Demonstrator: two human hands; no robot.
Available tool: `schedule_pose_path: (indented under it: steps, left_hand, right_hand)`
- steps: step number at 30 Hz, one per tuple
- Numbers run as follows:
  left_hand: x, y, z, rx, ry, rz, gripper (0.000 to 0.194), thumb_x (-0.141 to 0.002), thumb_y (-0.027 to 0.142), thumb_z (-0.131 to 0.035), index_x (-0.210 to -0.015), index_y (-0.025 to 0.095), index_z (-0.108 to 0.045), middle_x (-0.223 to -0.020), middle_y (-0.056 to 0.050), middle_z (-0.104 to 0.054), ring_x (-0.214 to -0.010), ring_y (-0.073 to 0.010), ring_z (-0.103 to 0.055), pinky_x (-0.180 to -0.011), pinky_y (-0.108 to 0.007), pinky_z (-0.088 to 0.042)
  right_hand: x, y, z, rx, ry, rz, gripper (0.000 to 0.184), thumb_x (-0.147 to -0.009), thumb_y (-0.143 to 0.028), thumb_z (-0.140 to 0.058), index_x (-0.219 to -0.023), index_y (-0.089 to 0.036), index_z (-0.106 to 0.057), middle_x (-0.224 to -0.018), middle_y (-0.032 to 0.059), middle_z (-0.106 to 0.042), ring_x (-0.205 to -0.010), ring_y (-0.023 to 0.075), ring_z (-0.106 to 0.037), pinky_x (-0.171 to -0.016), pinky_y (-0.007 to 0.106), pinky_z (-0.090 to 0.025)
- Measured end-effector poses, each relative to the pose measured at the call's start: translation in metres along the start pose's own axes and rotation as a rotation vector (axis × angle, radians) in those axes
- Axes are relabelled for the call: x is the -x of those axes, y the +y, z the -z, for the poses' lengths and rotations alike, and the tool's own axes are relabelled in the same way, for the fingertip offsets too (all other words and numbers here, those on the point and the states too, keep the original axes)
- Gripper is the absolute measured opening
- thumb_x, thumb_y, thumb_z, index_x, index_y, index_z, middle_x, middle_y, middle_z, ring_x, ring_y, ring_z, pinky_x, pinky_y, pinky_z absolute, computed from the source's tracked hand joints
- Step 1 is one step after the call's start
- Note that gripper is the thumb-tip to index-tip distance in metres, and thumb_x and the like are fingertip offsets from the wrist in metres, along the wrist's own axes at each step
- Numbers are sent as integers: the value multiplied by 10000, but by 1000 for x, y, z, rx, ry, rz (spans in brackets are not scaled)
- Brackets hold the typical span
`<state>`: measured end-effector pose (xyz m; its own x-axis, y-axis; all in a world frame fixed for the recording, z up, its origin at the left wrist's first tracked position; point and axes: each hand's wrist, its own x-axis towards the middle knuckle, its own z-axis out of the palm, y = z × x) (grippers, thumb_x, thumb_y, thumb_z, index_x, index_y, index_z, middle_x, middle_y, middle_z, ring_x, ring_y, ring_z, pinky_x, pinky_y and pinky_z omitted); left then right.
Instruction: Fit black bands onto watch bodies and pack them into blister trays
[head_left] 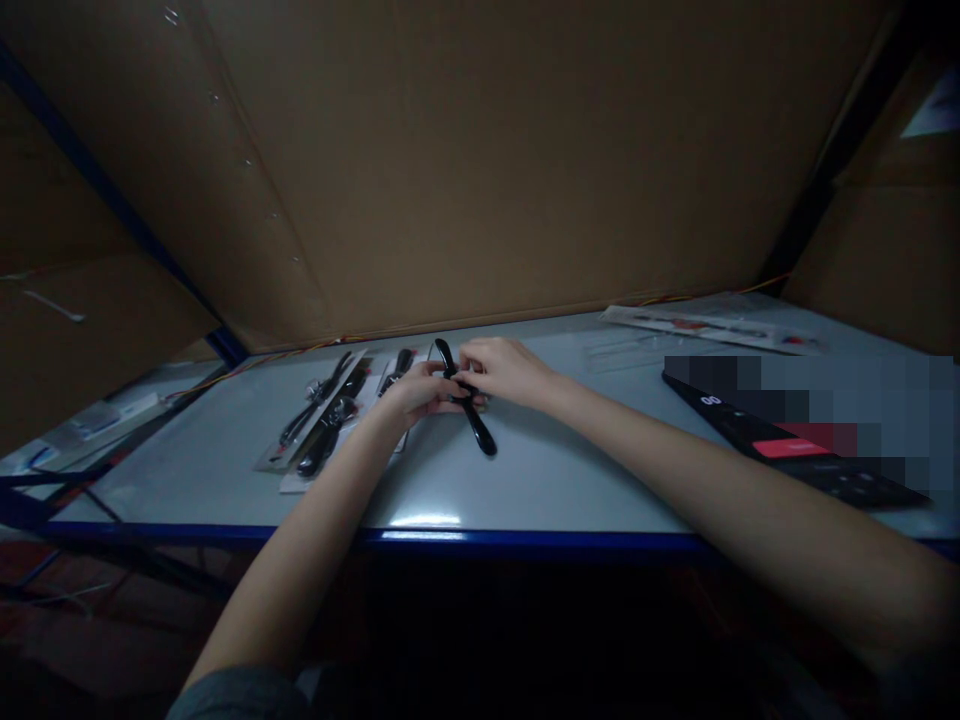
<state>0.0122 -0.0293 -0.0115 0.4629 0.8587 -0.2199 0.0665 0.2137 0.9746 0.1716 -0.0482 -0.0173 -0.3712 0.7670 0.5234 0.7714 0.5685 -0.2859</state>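
My left hand (417, 394) and my right hand (504, 370) meet at the middle of the pale table, both gripping a glossy black plastic utensil (477, 425). Its long handle points down toward the near edge, and its upper tip rises past my fingers. My fingers hide its middle, so its exact shape is unclear. Just left of my left hand lie flat clear packs of black cutlery (322, 420) on white card.
A black panel with a red button (787, 448) lies at the right, partly blurred out. Printed sheets (712, 326) lie at the back right. Cardboard walls and blue shelf frames surround the table (525, 500), and thin orange wires run along its back edge.
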Motion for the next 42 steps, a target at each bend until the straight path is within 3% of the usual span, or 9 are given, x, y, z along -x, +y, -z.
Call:
schedule_pose_path:
  steps: [6, 16, 25, 30, 34, 37, 42]
  left_hand:
    - [0, 0, 0, -19, -9, -16, 382, -640, -125, -573, -961, 62, -486, -730, -118, -666, -686, -243, -687, -696, -389, -561]
    - [1, 2, 1, -22, 12, -11, 384, -649, -118, -538, -977, 68, -467, -736, -122, -671, -680, -229, -688, -680, -346, -563]
    - [3, 3, -2, -41, 46, -1, 500, -644, -117, -527, -1098, 56, -408, -712, -98, -664, -626, -207, -683, -599, -291, -563]
    - [2, 2, 0, -27, 43, -16, 475, -648, -100, -537, -1079, 63, -419, -750, -109, -667, -628, -210, -682, -586, -293, -564]
    - [2, 3, 1, -30, 38, -12, 447, -644, -103, -547, -1039, 75, -438, -778, -120, -667, -661, -219, -686, -624, -315, -567]
    - [2, 3, 0, -28, 21, -8, 450, -652, -107, -541, -1048, 78, -431, -780, -119, -664, -662, -216, -686, -631, -319, -569]
    - [3, 3, -1, -12, 9, -16, 476, -650, -120, -535, -1067, 75, -414, -795, -125, -661, -671, -219, -687, -653, -332, -569]
  right_hand:
    - [-2, -4, -6, -89, -7, 38, 106, -754, -158, -513, -798, -173, -608, -708, 16, -579, -624, 108, -473, -571, 226, -289]
    - [-7, 8, 2, -226, -99, -39, 202, -728, -272, -581, -847, -151, -691, -645, 22, -616, -584, 109, -515, -542, 227, -309]
    - [-2, -5, 0, -38, -77, -143, 117, -715, -276, -565, -685, -172, -610, -663, 28, -618, -594, 118, -502, -517, 234, -260]
    - [-5, -1, -2, -126, -126, -147, 273, -808, -336, -452, -678, -162, -618, -634, 30, -609, -587, 115, -498, -520, 235, -263]
    - [-7, 9, -3, -165, -98, -127, 160, -750, -298, -532, -766, -164, -618, -664, 11, -602, -602, 108, -495, -535, 219, -276]
    - [-6, 13, -3, -175, -64, -118, 232, -730, -324, -573, -912, -185, -605, -657, -15, -582, -577, 102, -479, -533, 214, -269]
    - [-5, 12, 2, -172, -125, -70, 207, -740, -329, -561, -886, -197, -625, -660, -13, -580, -581, 102, -473, -536, 220, -258]
